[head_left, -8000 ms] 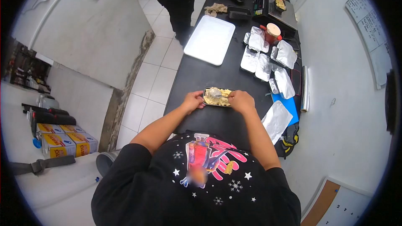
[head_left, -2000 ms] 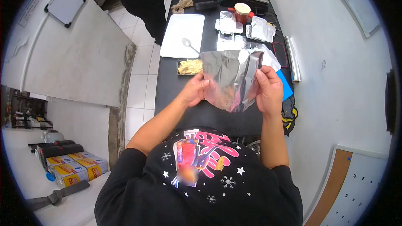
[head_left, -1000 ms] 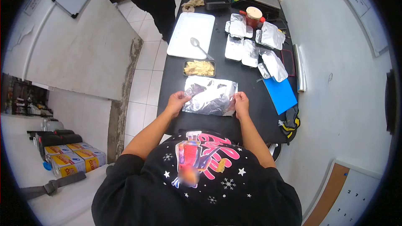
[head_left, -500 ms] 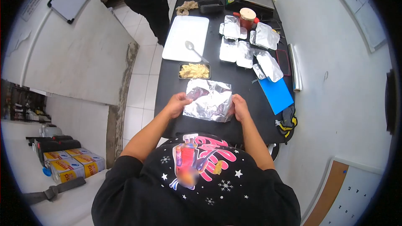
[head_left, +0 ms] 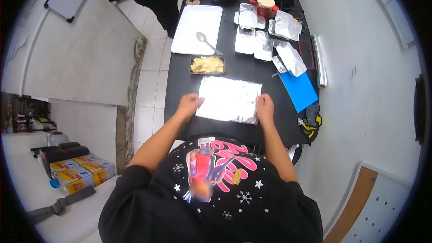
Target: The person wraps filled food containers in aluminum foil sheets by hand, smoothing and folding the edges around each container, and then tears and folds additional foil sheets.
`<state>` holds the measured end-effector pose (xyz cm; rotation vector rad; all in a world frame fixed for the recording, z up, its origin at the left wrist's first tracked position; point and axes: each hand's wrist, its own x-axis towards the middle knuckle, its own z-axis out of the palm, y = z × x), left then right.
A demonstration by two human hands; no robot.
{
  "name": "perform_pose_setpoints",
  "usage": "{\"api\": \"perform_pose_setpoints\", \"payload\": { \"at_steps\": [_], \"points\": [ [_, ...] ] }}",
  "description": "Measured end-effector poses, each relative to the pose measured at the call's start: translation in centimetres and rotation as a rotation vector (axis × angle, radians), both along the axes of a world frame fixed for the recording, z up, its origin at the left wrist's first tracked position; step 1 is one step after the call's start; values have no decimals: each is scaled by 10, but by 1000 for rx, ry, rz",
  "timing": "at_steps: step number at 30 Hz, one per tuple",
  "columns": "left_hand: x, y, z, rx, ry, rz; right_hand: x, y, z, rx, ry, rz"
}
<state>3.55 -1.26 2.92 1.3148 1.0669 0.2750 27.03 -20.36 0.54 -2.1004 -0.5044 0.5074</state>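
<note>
Left hand (head_left: 189, 106) clamped by thumb and fingers on 9 o'clock edge of silver rectangular foil sheet (head_left: 228, 100); right hand (head_left: 265, 109) clamped on 3 o'clock edge. Opposed grips seem to keep sheet flat over black table (head_left: 181, 80). Just beyond, at 11 o'clock: black rectangular plastic container (head_left: 207, 73), pale yellow food inside, open side up. Farther, 11 o'clock: white rectangular tray (head_left: 185, 36), likely supporting grey metal spoon (head_left: 201, 37) to keep bowl off table.

Creased silver foil sheet (head_left: 228, 100), spread on black table (head_left: 209, 129), below food-filled black tray (head_left: 207, 65)
</note>
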Motion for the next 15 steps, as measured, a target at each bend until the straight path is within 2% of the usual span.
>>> {"api": "perform_pose_setpoints", "payload": {
  "at_steps": [1,3,5,9,12,15],
  "points": [
    [4,6,-5,4,-2,18,2,11,11,-11,-74,-24],
    [15,18,18,-16,101,-25,18,27,2,-5,-79,-6],
    [17,29,3,-96,118,-3,29,36,-3,8,-24,8],
    [16,23,7,-180,100,13,29,33,-1,8,182,-7],
    [10,15,14,-139,172,-47,12,22,4,-10,-2,-11],
    [8,16,-6,12,196,-80,-10,11,-3,-7,-84,-97]
  ]
}}
